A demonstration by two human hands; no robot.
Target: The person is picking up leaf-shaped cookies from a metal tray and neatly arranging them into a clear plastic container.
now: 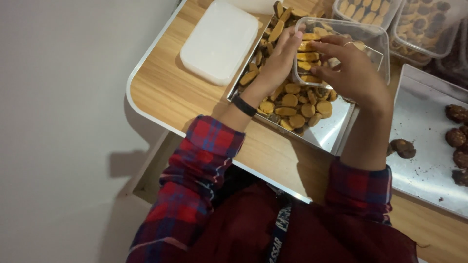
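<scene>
Both grips work the clear tub [341, 51]: my left hand [278, 61] clamps its near wall, tilting it over the steel tray [331, 131]; my right hand [353, 68] pinches a biscuit [321, 45] inside. Loose biscuits [292, 104] crowd the tray. White lid [219, 41] left of tray; bench [165, 92] edge close beyond.

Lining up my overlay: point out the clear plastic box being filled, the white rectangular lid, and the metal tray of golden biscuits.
clear plastic box [375, 39], head view, right wall
white rectangular lid [219, 41], head view, flat top
metal tray of golden biscuits [331, 131], head view, bare corner
</scene>
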